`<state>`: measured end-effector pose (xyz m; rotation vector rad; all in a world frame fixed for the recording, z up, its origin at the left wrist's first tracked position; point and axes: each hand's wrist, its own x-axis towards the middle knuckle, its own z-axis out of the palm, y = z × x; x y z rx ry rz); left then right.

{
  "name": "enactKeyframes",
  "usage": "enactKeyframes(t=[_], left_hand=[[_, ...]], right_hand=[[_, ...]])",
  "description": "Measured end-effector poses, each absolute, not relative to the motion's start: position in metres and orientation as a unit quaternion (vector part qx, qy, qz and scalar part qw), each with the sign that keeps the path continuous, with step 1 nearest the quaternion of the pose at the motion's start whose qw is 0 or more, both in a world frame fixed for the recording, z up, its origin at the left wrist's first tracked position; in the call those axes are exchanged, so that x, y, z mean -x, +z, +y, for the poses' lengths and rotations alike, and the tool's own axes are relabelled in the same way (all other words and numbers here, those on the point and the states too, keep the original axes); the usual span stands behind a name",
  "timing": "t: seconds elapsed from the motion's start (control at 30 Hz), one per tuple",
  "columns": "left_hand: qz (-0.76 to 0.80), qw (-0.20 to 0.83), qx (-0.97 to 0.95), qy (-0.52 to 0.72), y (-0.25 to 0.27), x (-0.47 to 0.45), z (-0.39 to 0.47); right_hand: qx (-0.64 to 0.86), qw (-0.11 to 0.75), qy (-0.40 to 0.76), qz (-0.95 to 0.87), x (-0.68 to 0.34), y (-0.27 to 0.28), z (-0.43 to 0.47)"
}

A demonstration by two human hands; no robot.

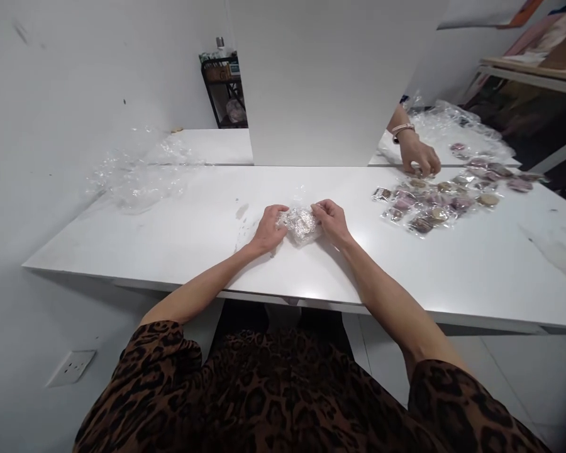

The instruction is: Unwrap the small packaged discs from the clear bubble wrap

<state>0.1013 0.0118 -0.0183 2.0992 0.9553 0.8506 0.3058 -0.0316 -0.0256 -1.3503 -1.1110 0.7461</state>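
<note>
A crinkled bundle of clear plastic wrap (302,226) lies between my hands near the middle of the white table (193,239). Whatever may be inside it is too shiny and blurred to make out. My left hand (270,230) grips its left edge, fingers curled in on the plastic. On the opposite side, my right hand (332,221) pinches the upper right corner between thumb and fingers.
Loose clear plastic (146,170) is heaped at the left. Several small clear packets (436,204) with round coloured pieces lie at the right, where another person's hand (419,156) touches one. A white upright panel (321,82) stands at the table's back.
</note>
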Motion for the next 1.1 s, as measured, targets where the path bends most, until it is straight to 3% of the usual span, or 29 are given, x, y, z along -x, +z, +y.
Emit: enactKeyframes(t=[0.1, 0.2, 0.27, 0.4, 0.7, 0.83, 1.0, 1.1], left_hand=[[0.406, 0.382, -0.773, 0.304, -0.02, -0.1, 0.011], [0.404, 0.365, -0.78, 0.309, -0.021, -0.095, 0.009], [0.403, 0.368, -0.781, 0.303, -0.021, -0.095, 0.007], [0.414, 0.38, -0.778, 0.281, -0.018, -0.104, 0.008], [0.431, 0.369, -0.777, 0.274, -0.019, -0.106, 0.016], [0.435, 0.362, -0.778, 0.273, -0.019, -0.107, 0.018], [0.424, 0.379, -0.769, 0.292, -0.021, -0.107, 0.019], [0.395, 0.383, -0.779, 0.301, -0.026, -0.106, 0.021]], right_hand=[[0.651, 0.48, 0.185, -0.558, -0.338, -0.021, -0.052], [0.739, 0.356, 0.008, -0.572, -0.402, -0.029, -0.091], [0.759, 0.305, -0.044, -0.574, -0.452, -0.037, -0.115], [0.779, 0.304, -0.043, -0.546, -0.53, -0.048, -0.128], [0.803, 0.273, -0.033, -0.529, -0.626, -0.059, -0.046], [0.806, 0.297, -0.025, -0.511, -0.661, -0.062, -0.034], [0.754, 0.325, -0.146, -0.551, -0.623, -0.053, -0.028], [0.739, 0.37, -0.07, -0.559, -0.543, -0.042, -0.024]])
